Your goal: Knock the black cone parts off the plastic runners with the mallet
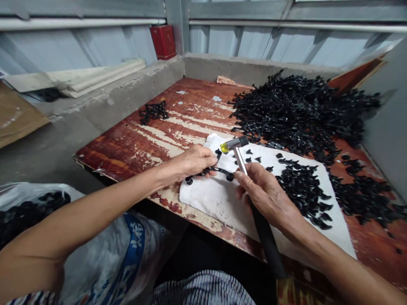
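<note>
Closed around black handle-like pieces (pixel 221 170) with round ends is my left hand (pixel 199 160), just above a white cloth (pixel 208 197). In my right hand (pixel 263 186) is a small hammer (pixel 241 160), gripped near the top of its shaft. The hammer's head has one yellow face and one black face, and its black grip hangs down past the table edge. My right fingertips come close to the round end of one black piece; whether they touch it I cannot tell. Small black knob-shaped parts (pixel 300 186) lie on the cloth to the right.
A large heap of black pieces (pixel 302 110) covers the back right of the worn red table (pixel 127 156). A smaller pile (pixel 153 112) lies at the back left. More black parts (pixel 365 190) sit by the right wall. A white sack (pixel 104 254) stands at lower left.
</note>
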Demonstrator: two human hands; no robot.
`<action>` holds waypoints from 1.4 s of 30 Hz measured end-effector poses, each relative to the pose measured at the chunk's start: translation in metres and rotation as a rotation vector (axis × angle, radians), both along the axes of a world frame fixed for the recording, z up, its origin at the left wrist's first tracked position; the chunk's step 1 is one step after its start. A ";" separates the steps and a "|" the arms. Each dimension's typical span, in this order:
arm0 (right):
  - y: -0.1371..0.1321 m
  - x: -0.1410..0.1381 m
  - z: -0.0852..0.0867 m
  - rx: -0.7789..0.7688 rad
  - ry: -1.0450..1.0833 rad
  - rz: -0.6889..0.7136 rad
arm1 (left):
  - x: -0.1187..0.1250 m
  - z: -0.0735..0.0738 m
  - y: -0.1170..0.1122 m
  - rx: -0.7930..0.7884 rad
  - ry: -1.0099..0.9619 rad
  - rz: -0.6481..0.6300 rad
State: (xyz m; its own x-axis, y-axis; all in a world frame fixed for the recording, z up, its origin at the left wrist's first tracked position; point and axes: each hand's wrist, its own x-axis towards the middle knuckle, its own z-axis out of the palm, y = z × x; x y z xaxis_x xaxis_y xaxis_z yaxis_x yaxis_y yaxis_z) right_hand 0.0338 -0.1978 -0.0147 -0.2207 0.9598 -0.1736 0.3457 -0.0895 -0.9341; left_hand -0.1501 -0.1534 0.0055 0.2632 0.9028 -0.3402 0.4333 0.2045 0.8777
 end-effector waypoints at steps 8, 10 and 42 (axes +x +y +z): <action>-0.010 0.007 -0.004 -0.164 0.025 -0.019 | -0.008 -0.014 0.033 0.016 -0.066 -0.007; -0.010 0.007 -0.005 -0.163 0.028 -0.025 | -0.009 -0.018 0.037 0.032 -0.047 -0.028; -0.003 0.016 -0.005 -0.080 -0.053 0.024 | -0.008 -0.008 0.049 0.103 0.164 -0.160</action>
State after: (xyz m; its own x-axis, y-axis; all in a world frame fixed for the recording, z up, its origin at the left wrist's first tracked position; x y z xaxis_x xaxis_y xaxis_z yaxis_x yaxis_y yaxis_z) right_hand 0.0501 -0.2011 -0.0201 -0.2319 0.9370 -0.2612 0.3970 -0.1539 -0.9048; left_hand -0.1579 -0.1043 -0.0025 0.3543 0.8862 -0.2984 0.5917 0.0346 0.8054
